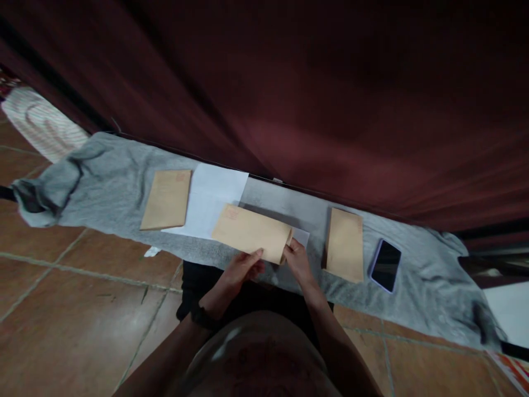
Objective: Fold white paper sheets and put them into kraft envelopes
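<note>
I hold a brown paper envelope point(251, 231) in both hands, just above a grey cloth point(111, 187) spread on the floor. My left hand point(242, 270) grips its near long edge, fingers curled under it. My right hand point(296, 259) pinches its right end, where the opening is. A white sheet point(212, 198) lies on the cloth under and left of the envelope, and a corner of white paper point(301, 236) shows beside my right hand. I cannot tell whether that corner is inside the envelope.
A second brown envelope point(167, 199) lies at the left on the cloth, a third point(344, 243) at the right. A dark phone point(386, 265) lies face up further right. A dark red curtain point(330, 99) hangs behind. Tiled floor point(82, 298) surrounds the cloth.
</note>
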